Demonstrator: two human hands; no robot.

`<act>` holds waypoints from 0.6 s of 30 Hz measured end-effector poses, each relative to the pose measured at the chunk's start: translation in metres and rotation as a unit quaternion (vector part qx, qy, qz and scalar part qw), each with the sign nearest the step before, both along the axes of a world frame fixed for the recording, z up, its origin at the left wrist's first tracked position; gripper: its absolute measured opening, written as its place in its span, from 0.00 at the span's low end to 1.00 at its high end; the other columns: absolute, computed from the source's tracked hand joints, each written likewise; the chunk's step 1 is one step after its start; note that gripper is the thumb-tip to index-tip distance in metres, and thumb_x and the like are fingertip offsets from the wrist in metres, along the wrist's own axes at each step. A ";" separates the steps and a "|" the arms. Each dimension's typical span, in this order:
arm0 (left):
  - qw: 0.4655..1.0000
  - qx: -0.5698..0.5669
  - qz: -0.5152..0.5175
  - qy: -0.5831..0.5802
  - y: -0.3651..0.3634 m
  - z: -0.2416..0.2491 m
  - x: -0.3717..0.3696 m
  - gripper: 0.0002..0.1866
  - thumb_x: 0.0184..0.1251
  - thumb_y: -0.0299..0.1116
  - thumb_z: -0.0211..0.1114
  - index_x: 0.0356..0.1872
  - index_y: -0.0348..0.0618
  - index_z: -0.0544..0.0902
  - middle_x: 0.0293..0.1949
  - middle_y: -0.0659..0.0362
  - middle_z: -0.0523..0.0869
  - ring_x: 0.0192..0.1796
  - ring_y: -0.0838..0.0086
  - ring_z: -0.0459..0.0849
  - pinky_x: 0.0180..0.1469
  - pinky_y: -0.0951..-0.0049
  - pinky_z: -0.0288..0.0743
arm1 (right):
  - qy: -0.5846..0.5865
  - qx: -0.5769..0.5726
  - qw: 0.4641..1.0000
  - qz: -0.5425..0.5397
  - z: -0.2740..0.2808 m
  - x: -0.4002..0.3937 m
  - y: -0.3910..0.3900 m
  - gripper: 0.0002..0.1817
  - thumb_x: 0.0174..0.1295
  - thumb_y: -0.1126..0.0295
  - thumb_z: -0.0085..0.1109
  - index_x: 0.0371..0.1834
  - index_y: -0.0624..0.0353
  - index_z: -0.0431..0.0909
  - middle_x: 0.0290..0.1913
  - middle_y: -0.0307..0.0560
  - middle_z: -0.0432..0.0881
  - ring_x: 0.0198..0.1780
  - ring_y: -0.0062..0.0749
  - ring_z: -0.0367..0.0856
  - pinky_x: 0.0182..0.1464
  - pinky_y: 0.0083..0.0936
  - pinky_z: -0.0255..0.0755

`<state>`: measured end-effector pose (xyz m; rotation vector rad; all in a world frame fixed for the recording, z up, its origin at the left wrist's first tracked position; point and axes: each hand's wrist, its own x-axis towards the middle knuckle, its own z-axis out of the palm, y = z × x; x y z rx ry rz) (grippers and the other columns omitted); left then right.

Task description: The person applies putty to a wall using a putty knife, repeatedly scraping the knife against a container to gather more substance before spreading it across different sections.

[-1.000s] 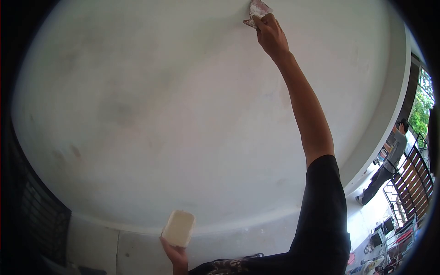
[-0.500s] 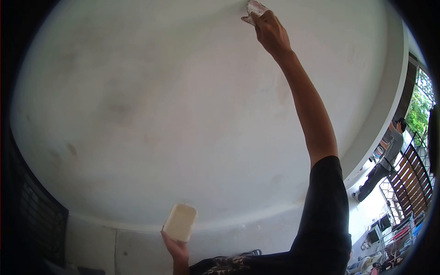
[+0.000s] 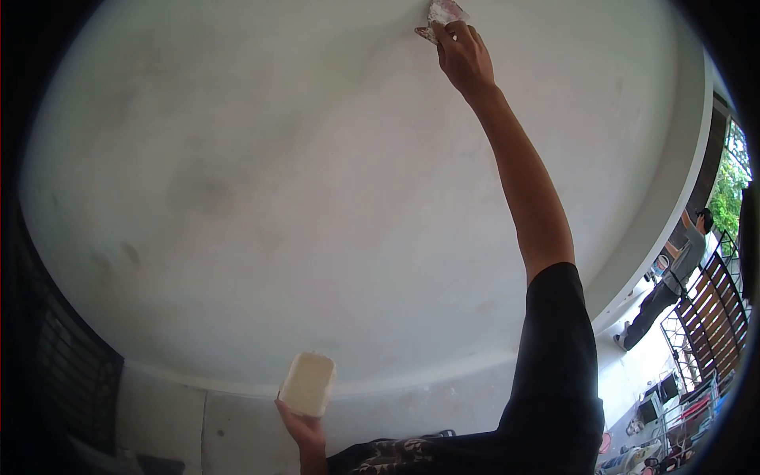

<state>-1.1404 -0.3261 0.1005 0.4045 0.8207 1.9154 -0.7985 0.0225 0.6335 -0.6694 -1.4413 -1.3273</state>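
My right hand (image 3: 465, 55) is raised at the top of the view, fingers closed around a flat, whitish-stained scraper (image 3: 446, 13) against the pale wall (image 3: 317, 174). Low in the view, my left hand (image 3: 303, 427) holds a shallow cream-coloured rectangular container (image 3: 309, 385) by its lower end. Its open face or inner surface is toward me; how much it contains cannot be made out. Smudges and faint patches mark the wall.
At the right another person (image 3: 681, 265) stands beside a wood-slatted gate (image 3: 712, 309). Below them is a rack with cloths (image 3: 697, 408). A dark grille (image 3: 71, 356) is at the lower left. A wall edge (image 3: 687, 174) curves down the right side.
My right hand and arm have shifted slightly left, with the scraper still near the same spot. The container has moved a little left. The background at the right has shifted outward.
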 end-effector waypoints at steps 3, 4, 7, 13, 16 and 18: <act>1.000 0.000 0.005 -0.008 -0.003 -0.004 -0.003 0.34 0.74 0.64 0.43 0.70 0.53 0.64 0.66 0.58 0.73 0.64 0.60 0.75 0.53 0.47 0.76 | -0.014 0.017 1.000 0.001 -0.002 0.003 -0.011 0.19 0.56 0.75 0.65 0.53 0.51 0.82 0.44 0.43 0.80 0.46 0.40 0.81 0.47 0.36 0.79; 1.000 0.003 0.007 -0.010 -0.002 -0.006 -0.003 0.33 0.74 0.64 0.43 0.70 0.53 0.64 0.66 0.58 0.73 0.64 0.60 0.75 0.52 0.48 0.77 | -0.014 0.045 0.999 0.004 0.001 0.006 -0.014 0.19 0.56 0.75 0.65 0.52 0.51 0.82 0.43 0.43 0.79 0.45 0.40 0.81 0.47 0.36 0.79; 1.000 0.000 0.009 -0.006 -0.002 -0.004 -0.002 0.33 0.74 0.64 0.43 0.70 0.53 0.64 0.65 0.58 0.73 0.64 0.60 0.75 0.52 0.48 0.77 | -0.004 0.089 0.995 0.035 0.008 0.004 -0.017 0.14 0.59 0.74 0.61 0.50 0.55 0.81 0.39 0.47 0.78 0.42 0.45 0.79 0.43 0.39 0.77; 1.000 0.006 0.010 -0.016 0.004 -0.025 -0.006 0.33 0.74 0.64 0.44 0.70 0.53 0.64 0.65 0.58 0.73 0.63 0.60 0.76 0.52 0.48 0.77 | -0.033 0.052 0.998 0.023 -0.020 -0.006 -0.005 0.15 0.58 0.75 0.62 0.50 0.55 0.81 0.38 0.46 0.78 0.40 0.44 0.79 0.43 0.38 0.77; 1.000 0.014 0.004 -0.025 0.003 -0.028 -0.008 0.33 0.74 0.64 0.44 0.69 0.52 0.64 0.65 0.58 0.73 0.62 0.60 0.76 0.52 0.48 0.77 | -0.040 0.003 0.999 -0.002 -0.036 -0.012 -0.013 0.18 0.55 0.76 0.65 0.51 0.52 0.83 0.39 0.43 0.79 0.42 0.41 0.81 0.46 0.35 0.80; 0.999 0.012 0.013 -0.030 -0.002 -0.021 -0.006 0.34 0.74 0.64 0.44 0.69 0.52 0.64 0.65 0.57 0.73 0.62 0.60 0.76 0.52 0.48 0.77 | -0.060 0.066 0.995 0.049 -0.030 -0.010 -0.024 0.19 0.55 0.76 0.65 0.51 0.52 0.83 0.39 0.43 0.79 0.42 0.41 0.81 0.45 0.35 0.80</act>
